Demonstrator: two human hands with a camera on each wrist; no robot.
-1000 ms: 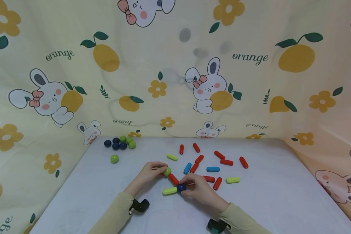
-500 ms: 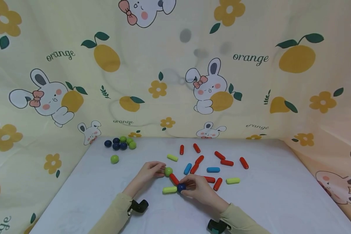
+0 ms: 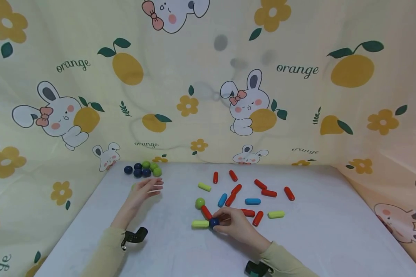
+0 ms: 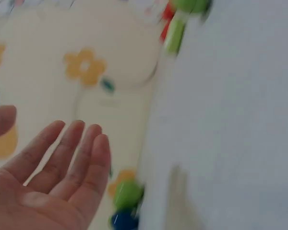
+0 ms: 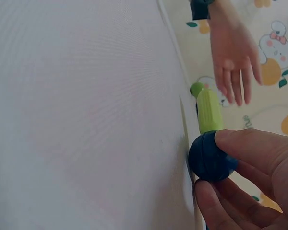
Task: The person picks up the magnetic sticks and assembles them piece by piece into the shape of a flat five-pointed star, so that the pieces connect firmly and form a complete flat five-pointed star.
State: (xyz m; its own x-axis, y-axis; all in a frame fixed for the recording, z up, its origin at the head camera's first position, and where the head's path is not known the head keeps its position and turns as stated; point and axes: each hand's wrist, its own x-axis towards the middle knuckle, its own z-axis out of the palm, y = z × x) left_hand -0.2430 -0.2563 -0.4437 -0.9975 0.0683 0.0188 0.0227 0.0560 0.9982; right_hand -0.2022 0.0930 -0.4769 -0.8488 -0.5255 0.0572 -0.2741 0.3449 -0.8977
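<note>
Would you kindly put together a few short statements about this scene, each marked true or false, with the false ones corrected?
1. The right hand pinches a dark blue ball. True.
2. A red rod lies between a green ball and the dark blue ball. True.
3. The left hand grips a yellow rod. False: it holds nothing, its fingers extended.
4. A yellow-green rod adjoins the dark blue ball. True.
5. The two blue rods touch each other. False: one blue rod lies apart from the other blue rod.
</note>
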